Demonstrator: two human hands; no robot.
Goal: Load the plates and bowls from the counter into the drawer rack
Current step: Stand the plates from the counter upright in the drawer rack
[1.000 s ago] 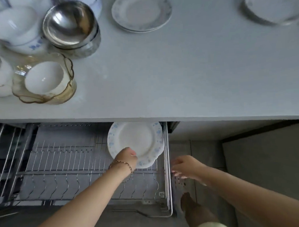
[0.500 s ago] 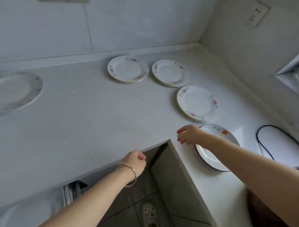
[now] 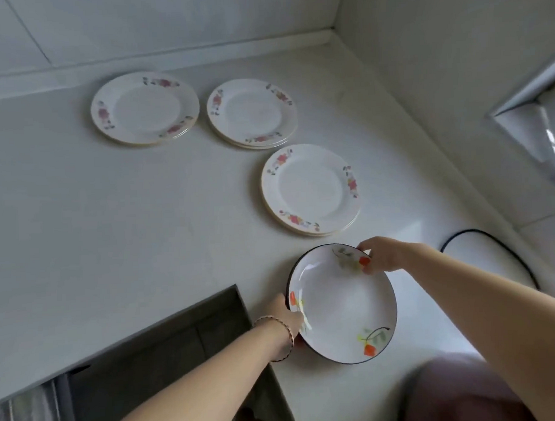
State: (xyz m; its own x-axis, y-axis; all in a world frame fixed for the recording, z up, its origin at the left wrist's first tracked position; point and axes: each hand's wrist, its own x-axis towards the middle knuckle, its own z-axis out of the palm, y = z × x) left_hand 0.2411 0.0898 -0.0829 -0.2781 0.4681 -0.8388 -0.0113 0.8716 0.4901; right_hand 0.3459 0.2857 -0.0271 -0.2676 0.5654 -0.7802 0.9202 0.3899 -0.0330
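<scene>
A white dish with a dark rim and orange flowers (image 3: 344,306) is tilted up near the counter's inner corner. My left hand (image 3: 285,311) grips its left edge and my right hand (image 3: 381,253) pinches its far rim. Behind it on the white counter (image 3: 127,232) lie three small stacks of pink-flowered plates: one close (image 3: 310,189), one in the middle (image 3: 252,112), one at the far left (image 3: 144,108). A corner of the drawer rack (image 3: 30,415) shows at the bottom left.
A black cable (image 3: 497,251) loops on the counter to the right of the dish. Tiled walls meet at the back corner. A foil-covered surface (image 3: 539,129) juts in at the right. Dark floor (image 3: 155,359) lies below the counter edge.
The view swung from the drawer rack up to the counter corner. My left hand left the blue-flowered plate in the rack. Both hands have reached the dark-rimmed dish and lifted its edge.
</scene>
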